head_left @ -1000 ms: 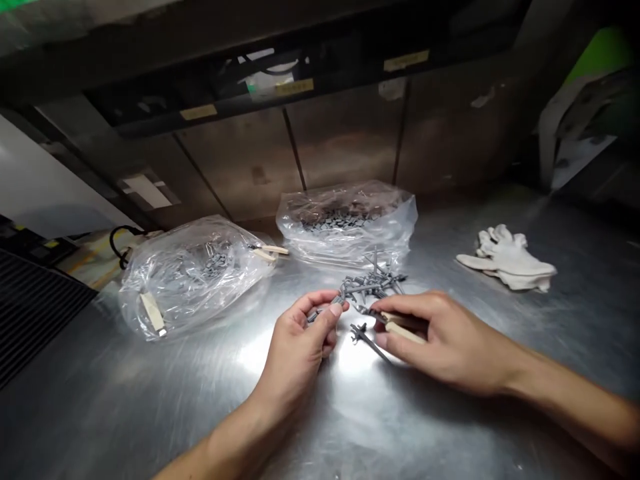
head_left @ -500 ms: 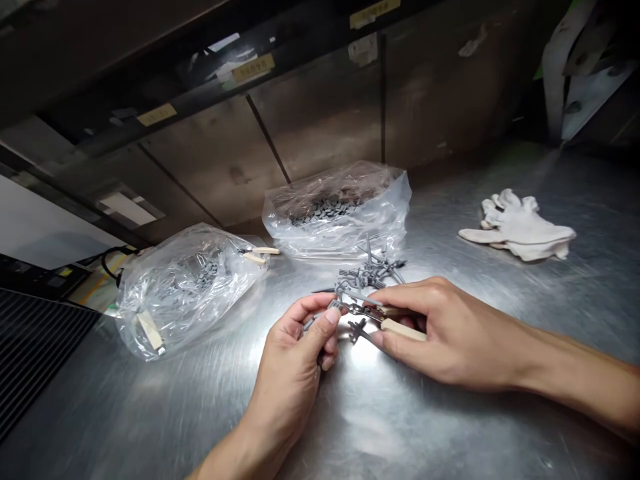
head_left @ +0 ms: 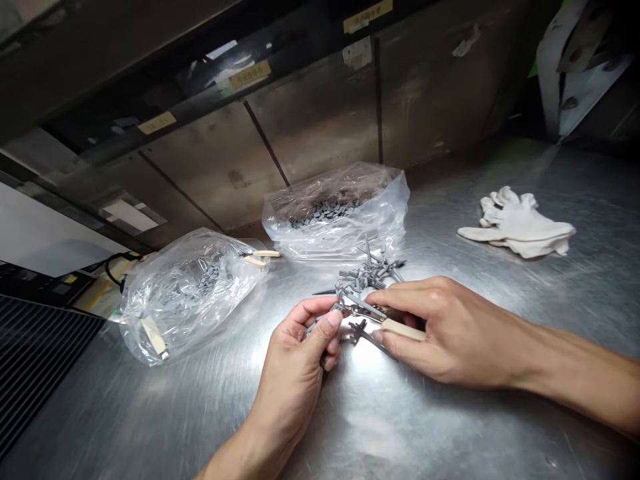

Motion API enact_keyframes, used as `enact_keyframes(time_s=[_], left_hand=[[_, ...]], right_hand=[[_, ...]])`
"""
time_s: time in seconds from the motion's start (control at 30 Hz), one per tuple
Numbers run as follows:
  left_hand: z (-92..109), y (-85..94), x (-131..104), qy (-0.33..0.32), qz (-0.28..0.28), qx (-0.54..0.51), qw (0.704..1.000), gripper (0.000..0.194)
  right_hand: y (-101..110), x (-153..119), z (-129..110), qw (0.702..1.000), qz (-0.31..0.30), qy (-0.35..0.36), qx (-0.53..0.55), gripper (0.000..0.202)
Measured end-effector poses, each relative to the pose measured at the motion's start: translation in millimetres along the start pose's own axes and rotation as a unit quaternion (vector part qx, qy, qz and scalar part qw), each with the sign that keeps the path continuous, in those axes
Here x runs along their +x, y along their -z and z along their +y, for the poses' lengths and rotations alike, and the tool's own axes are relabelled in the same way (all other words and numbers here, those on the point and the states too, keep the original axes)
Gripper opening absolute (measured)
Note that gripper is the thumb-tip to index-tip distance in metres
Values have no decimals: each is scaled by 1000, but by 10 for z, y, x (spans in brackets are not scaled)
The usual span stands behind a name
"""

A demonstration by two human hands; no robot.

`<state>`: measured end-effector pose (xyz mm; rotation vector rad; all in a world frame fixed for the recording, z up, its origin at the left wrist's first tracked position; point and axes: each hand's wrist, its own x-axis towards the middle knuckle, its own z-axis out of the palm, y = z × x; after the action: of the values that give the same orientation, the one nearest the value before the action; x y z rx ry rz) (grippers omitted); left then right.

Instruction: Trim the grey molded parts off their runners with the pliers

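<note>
Steel desk (head_left: 450, 427), glare under my hands. Landmark: the loose pile of grey parts (head_left: 373, 272) at desk centre.

Left hand (head_left: 300, 360): just in front of the pile, to its left. Thumb and forefinger pinched together on one grey sprue piece (head_left: 336, 308), held just above the desk.

Right hand (head_left: 440, 333): in front of the pile, to its right. Grip clamped around the pale handles of small nippers (head_left: 385, 319). The nose points left and meets the piece my left hand holds. Whether the blades are through the plastic, I cannot tell.

One stray piece (head_left: 361, 330) lies on the desk between my hands, in front of the pile.

Behind the pile, touching it or nearly: clear bag (head_left: 340, 213) with small dark bits inside. Well left of the pile: second clear bag (head_left: 185, 293), another pale-handled tool at its mouth. Well right of the pile: white gloves (head_left: 520, 223), lying flat.

Judgement: the step in hand looks like snipping a part off its sprue. The next move would call for a steady left pinch and blades seated close against the joint before squeezing.
</note>
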<state>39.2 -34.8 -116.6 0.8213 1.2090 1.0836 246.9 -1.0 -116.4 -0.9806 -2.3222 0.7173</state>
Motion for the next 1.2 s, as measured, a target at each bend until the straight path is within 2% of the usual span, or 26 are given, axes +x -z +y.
enact_keyframes(time_s=[0.43, 1.07, 1.2], left_hand=[[-14, -9, -7, -10, 8, 4, 1000, 29], [5, -43, -1, 9, -12, -52, 999, 23], [9, -51, -2, 7, -17, -67, 998, 19]], right_hand=[[-5, -16, 7, 1000, 11, 13, -24, 9], [19, 0, 6, 1000, -7, 18, 11, 11], [59, -5, -5, 1000, 11, -11, 15, 7]])
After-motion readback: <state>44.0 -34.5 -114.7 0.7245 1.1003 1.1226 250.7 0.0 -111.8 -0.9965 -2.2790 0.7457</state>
